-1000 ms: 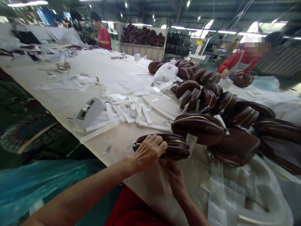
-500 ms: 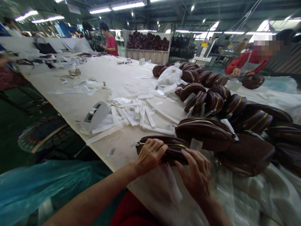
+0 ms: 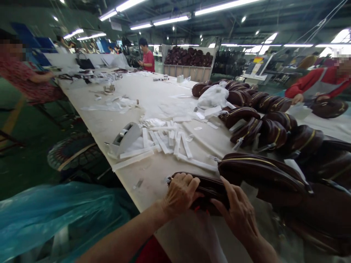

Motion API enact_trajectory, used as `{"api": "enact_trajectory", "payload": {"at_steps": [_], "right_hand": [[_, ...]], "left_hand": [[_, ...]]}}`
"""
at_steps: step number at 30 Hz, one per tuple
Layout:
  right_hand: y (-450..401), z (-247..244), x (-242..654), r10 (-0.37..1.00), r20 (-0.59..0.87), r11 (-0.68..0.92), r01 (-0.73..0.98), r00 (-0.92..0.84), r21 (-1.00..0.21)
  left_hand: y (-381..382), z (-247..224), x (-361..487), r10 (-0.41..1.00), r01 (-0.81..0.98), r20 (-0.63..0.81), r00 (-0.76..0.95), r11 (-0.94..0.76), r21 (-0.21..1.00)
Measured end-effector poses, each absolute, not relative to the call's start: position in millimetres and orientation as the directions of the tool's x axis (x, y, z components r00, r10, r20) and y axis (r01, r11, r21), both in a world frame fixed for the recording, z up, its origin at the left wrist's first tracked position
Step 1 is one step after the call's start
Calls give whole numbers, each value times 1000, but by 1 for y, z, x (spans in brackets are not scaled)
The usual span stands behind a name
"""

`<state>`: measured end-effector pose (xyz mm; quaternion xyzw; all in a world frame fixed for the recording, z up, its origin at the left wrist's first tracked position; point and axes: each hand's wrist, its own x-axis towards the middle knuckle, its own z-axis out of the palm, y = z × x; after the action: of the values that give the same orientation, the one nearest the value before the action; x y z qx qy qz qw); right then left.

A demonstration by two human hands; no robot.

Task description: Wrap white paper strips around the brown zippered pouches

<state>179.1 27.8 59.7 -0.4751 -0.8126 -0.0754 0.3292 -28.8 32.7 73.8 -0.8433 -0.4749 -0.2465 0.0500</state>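
A dark brown zippered bag (image 3: 210, 184) lies at the near edge of the pale table (image 3: 142, 175). My left hand (image 3: 182, 193) grips its left part, fingers curled over the top edge. At the bag's right end is my right hand (image 3: 238, 204), its thumb in front and its fingers over the top, closed on the bag. Just beyond my right hand rests a larger brown bag (image 3: 257, 171) with a gold zipper. Red bits show below the held bag between my hands; what they belong to is unclear.
White strips (image 3: 164, 140) and a grey tape dispenser (image 3: 127, 137) lie ahead. Brown bags (image 3: 274, 135) are lined up on the right. Teal plastic (image 3: 68, 219) hangs at lower left. One person in red (image 3: 315, 86) stands at the right, another (image 3: 24, 71) sits at the left.
The view has turned left, so most things appear farther right. My right hand has closed in on the bag's right end, and its thumb now presses against the front.
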Motion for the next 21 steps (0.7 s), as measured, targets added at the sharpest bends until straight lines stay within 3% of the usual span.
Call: {"api": "enact_trajectory", "payload": {"at_steps": [3,7,10,13,17,21], "right_hand": [[30,61,175,748,581,492,856,-321,-160],[38,91,184,836,392,519,784,-384,-340],[66,120,189,850,155,512,722,-503,-466],[116,128,170,889,22,415,784,-457,-461],[183,95,117,875,-191,304,811,-446,-500],[212,55,75,897,-234,229,846,-376,-482]], "left_hand": [[39,93,-22,824,835,308,475,-532,136],[47,119,-14,804,808,154,574,-586,50],[49,118,-10,797,792,201,570,-598,123],[48,105,-10,789,773,241,565,-608,180],[42,89,-11,743,747,294,601,-653,123],[45,71,-10,693,747,431,578,-662,63]]}}
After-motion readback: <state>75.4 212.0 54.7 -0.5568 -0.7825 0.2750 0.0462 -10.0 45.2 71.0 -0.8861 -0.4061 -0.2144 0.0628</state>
